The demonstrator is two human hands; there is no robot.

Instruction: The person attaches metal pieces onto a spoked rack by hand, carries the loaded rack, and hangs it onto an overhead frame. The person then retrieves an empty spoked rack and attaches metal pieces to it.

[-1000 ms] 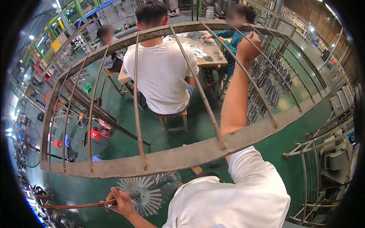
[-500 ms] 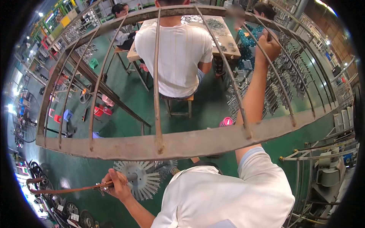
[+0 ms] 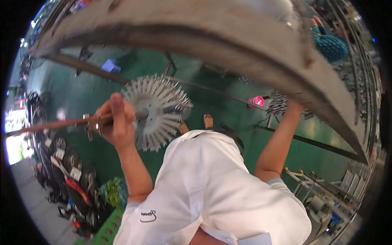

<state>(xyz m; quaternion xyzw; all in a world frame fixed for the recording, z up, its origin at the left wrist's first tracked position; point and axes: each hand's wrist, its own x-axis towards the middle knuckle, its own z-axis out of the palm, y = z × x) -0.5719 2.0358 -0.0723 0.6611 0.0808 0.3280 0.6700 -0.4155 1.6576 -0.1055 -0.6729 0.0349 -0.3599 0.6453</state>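
My left hand (image 3: pixel 117 122) is closed around a narrow brown strip (image 3: pixel 49 127) that reaches out to the left. Small shiny metal fittings (image 3: pixel 93 127) sit on the strip beside my fingers. Just behind that hand stands a round rack (image 3: pixel 143 104) with many flat metal pieces radiating from its hub. A grey metal frame (image 3: pixel 220 47) spans the upper view, close to the camera and blurred. My right hand (image 3: pixel 295 107) is raised at the frame's lower edge; the rail hides its fingers, so its grip does not show.
A pink bucket (image 3: pixel 256 102) and a blue stool (image 3: pixel 110 66) stand on the green floor. Motorbikes (image 3: pixel 73 173) are parked at left. A person's teal patterned sleeve (image 3: pixel 332 47) shows at upper right. A wheeled metal trolley (image 3: pixel 304 179) is at lower right.
The view has tilted downward, and the metal frame looms nearer and higher. My left hand still holds the brown strip. My right hand, earlier seen wrapped at the frame's bars, is now mostly hidden.
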